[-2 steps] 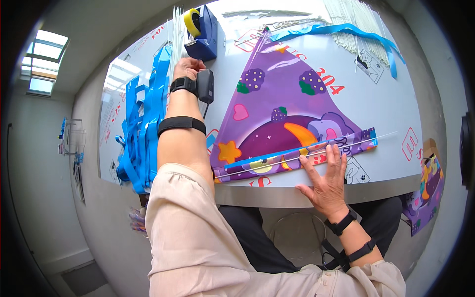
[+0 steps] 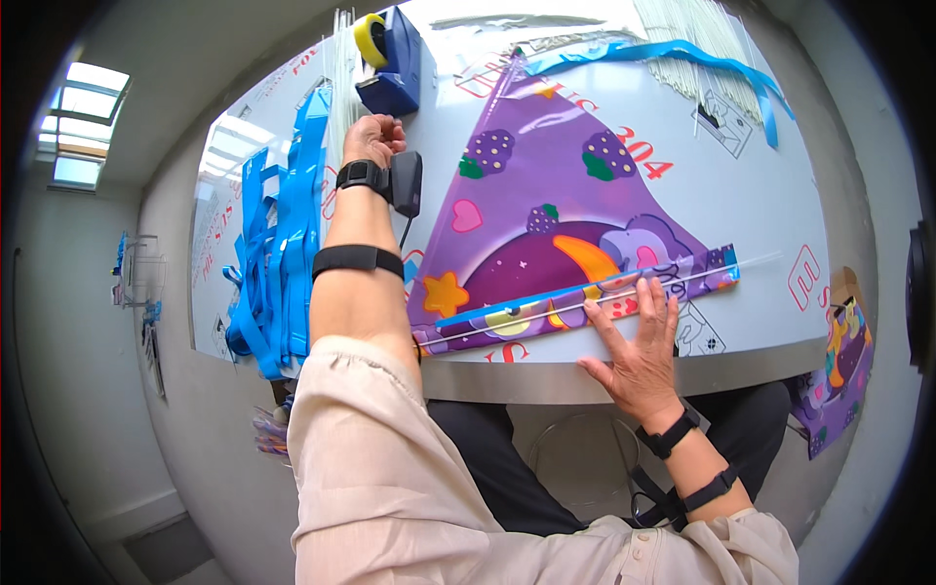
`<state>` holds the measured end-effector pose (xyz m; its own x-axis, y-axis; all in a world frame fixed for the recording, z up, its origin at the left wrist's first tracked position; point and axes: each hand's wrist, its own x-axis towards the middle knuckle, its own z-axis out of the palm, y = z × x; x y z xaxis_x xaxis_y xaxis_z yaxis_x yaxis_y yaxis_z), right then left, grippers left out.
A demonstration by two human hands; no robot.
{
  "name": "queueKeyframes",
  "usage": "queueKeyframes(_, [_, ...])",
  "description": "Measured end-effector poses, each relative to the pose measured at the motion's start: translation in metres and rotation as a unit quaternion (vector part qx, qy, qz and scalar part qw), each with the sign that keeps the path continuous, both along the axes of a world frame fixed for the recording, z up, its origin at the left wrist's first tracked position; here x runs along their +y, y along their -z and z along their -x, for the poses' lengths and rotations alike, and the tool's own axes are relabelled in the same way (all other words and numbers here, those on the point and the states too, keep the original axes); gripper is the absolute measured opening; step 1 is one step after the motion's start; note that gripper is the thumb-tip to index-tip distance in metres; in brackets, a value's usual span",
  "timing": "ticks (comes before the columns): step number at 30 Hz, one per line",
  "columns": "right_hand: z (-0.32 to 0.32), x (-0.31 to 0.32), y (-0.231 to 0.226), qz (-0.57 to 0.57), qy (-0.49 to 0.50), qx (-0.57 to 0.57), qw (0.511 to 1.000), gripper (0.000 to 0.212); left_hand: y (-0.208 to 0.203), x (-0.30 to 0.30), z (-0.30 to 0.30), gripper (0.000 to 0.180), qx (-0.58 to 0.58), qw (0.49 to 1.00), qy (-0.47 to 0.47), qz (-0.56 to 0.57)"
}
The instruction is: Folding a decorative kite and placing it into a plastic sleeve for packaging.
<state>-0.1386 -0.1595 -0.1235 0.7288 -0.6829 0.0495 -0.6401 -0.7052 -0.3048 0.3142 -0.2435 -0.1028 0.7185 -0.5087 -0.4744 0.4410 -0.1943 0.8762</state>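
A purple triangular printed plastic sheet (image 2: pixel 526 185), with berries, a star and a moon on it, lies on the table, its point away from me. Along its near edge runs a folded strip with a thin white rod (image 2: pixel 546 314) across it. My right hand (image 2: pixel 639 356) rests on that strip and rod, fingers spread and flat. Just in front of the blue tape dispenser (image 2: pixel 395 73) with its yellow roll (image 2: pixel 370 41) is my left hand (image 2: pixel 372 139). Its fingers are curled together; anything between them is too small to make out.
Blue plastic strips (image 2: pixel 292 234) are heaped at the table's left. Thin white rods (image 2: pixel 341 78) lie beside the dispenser, and more rods (image 2: pixel 682 88) at the back right, under a long blue strip (image 2: pixel 673 54). A carton (image 2: pixel 846 290) with printed sheets (image 2: pixel 840 375) stands low at the right.
My left hand has drawn back slightly from the tape dispenser towards me. The right hand stays on the strip. The whole view has shifted a little.
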Motion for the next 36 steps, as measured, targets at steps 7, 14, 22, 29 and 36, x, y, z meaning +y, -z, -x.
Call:
queueKeyframes(7, [0.004,0.0,0.01,0.023,-0.006,-0.023,0.999,0.068,-0.026,0.056,0.127,0.006,-0.192,0.915,0.346,0.08])
queueKeyframes(14, [0.006,0.001,0.017,0.044,-0.005,-0.045,0.998,0.067,-0.009,0.106,0.253,0.009,-0.278,0.832,0.477,-0.054])
queueKeyframes(22, [0.009,0.002,0.02,0.057,-0.003,-0.055,0.997,0.066,0.008,0.108,0.27,0.012,-0.426,0.777,0.452,-0.103])
queueKeyframes(29, [0.01,0.001,0.019,0.055,-0.001,-0.053,0.997,0.067,0.005,0.108,0.26,0.007,-0.192,0.859,0.474,-0.03])
queueKeyframes(36, [0.01,0.002,0.02,0.062,-0.001,-0.07,0.996,0.067,-0.007,0.108,0.264,0.007,-0.256,0.835,0.481,-0.076])
